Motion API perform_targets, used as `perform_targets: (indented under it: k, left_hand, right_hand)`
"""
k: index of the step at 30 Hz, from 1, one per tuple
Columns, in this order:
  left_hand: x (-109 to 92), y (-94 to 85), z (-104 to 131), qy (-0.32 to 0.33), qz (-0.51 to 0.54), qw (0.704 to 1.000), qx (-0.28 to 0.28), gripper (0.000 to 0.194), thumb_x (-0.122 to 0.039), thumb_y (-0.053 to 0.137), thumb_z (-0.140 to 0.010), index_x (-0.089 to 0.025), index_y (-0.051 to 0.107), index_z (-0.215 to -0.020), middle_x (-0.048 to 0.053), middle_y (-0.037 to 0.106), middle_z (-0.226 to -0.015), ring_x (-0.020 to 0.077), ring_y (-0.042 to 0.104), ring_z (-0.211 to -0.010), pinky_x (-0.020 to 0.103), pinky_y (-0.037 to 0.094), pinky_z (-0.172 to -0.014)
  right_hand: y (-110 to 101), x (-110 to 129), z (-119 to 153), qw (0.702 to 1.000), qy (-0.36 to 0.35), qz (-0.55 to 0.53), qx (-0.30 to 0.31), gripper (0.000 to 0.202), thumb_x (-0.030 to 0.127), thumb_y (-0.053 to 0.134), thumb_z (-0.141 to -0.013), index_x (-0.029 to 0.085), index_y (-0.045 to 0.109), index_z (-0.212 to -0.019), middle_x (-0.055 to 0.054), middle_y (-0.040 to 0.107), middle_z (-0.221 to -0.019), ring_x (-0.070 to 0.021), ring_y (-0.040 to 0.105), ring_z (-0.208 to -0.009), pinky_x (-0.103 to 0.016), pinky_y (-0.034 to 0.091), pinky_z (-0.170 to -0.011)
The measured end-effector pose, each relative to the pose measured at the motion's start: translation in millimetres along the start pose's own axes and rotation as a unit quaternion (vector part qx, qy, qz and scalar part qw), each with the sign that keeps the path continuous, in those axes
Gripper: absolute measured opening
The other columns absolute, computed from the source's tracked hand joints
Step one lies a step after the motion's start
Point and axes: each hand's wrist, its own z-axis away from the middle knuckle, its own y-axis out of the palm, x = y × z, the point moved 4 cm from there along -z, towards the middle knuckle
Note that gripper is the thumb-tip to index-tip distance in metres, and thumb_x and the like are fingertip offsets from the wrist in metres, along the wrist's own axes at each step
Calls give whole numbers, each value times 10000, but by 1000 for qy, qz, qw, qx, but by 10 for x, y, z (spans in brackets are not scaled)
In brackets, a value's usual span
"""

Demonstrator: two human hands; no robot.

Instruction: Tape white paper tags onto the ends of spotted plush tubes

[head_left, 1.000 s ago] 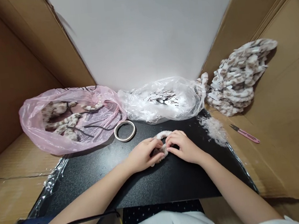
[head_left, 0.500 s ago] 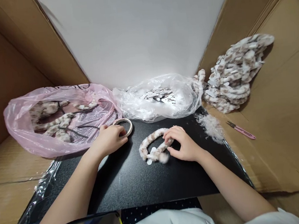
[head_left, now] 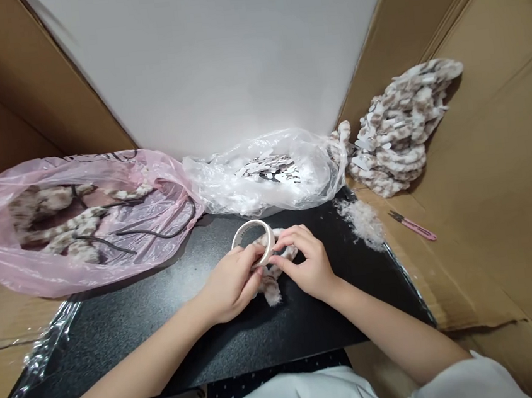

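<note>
The left hand point(head_left: 231, 283) is gripping the tape roll point(head_left: 253, 241) over the dark surface point(head_left: 130, 314), while the right hand point(head_left: 307, 265) is pinching its edge against the fuzzy headband point(head_left: 271, 287). Steadying the roll should be helping the tape peel cleanly.

My left hand point(head_left: 231, 283) and right hand point(head_left: 304, 266) are meeting over the mat point(head_left: 165, 323), the tape ring point(head_left: 253, 241) between them. Two bags point(head_left: 72, 213) are lying beyond, left and centre; scissors point(head_left: 412, 226) are lying far right.
</note>
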Motion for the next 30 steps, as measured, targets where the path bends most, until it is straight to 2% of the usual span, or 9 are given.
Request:
perform_targets:
  k: [4, 8, 12, 15, 17, 19, 22, 25, 30]
  left_hand:
    - [12, 16, 5, 31, -46, 998, -2, 170, -122, 371, -865, -173, 493, -973, 34, 611, -758, 186, 523, -635, 297, 403, -624]
    - [18, 18, 3, 43, -70, 996, 25, 194, -106, 393, -874, -166, 509, -1017, 39, 638, -782, 188, 550, -670, 306, 406, -658]
    - [68, -41, -20, 51, -77, 995, 49, 197, -154, 408, -936, -176, 526, -1092, 31, 655, -787, 173, 579, -685, 301, 413, -683]
    - [140, -134, -38, 65, -89, 994, 5, 186, -276, 419, -972, -178, 569, -921, 30, 632, -715, 169, 554, -647, 295, 409, -653]
    - [190, -197, -37, 76, -97, 992, -34, 320, -382, 452, -963, -189, 521, -717, 9, 566, -607, 161, 500, -586, 297, 396, -629]
    - [234, -250, -29, 83, -89, 991, -54, 399, -433, 465, -947, -196, 453, -627, -11, 498, -546, 152, 443, -545, 306, 382, -621]
    - [265, -316, -19, 92, -45, 994, -47, 342, -344, 362, -969, -191, 471, -683, 5, 503, -596, 163, 442, -588, 323, 379, -652]
    - [284, -373, -35, 72, -44, 996, -43, 263, -235, 303, -955, -174, 520, -819, 34, 565, -711, 178, 485, -674, 356, 366, -741]
    - [323, -363, -93, 19, -87, 996, -6, 211, -244, 383, -957, -181, 573, -890, 17, 625, -765, 169, 529, -707, 374, 299, -787]
  right_hand:
    - [-4, -47, 6, 999, 38, -30, -16, 116, 231, 743, -773, 209, 633, -802, -36, 657, -847, -199, 597, -841, -349, 467, -780]
    - [4, -96, 0, 997, 71, -35, 14, 109, 192, 688, -819, 207, 615, -739, -18, 644, -794, -186, 576, -818, -333, 441, -783]
    - [11, -74, -20, 989, 91, 2, 119, 150, 176, 611, -876, 197, 570, -734, -2, 623, -779, -178, 537, -814, -340, 376, -807]
    - [14, 28, -14, 975, 65, -24, 211, 154, 207, 576, -906, 194, 549, -755, 4, 584, -780, -169, 511, -820, -345, 344, -844]
    - [23, 81, 11, 959, 56, -93, 260, 181, 261, 555, -924, 190, 541, -758, -3, 556, -788, -162, 490, -809, -325, 358, -821]
    - [46, 71, 46, 932, 81, -190, 299, 234, 345, 551, -928, 183, 534, -759, -10, 529, -792, -153, 468, -778, -296, 376, -758]
    - [71, -59, 69, 883, 173, -331, 284, 342, 491, 581, -887, 179, 506, -769, -1, 474, -782, -129, 429, -713, -263, 372, -675]
    - [59, -150, 54, 863, 220, -393, 227, 397, 551, 606, -847, 185, 478, -763, 16, 413, -744, -113, 384, -662, -242, 360, -622]
    - [87, 75, 94, 832, 171, -419, 320, 401, 537, 624, -837, 191, 458, -720, 12, 419, -719, -122, 393, -662, -258, 370, -619]
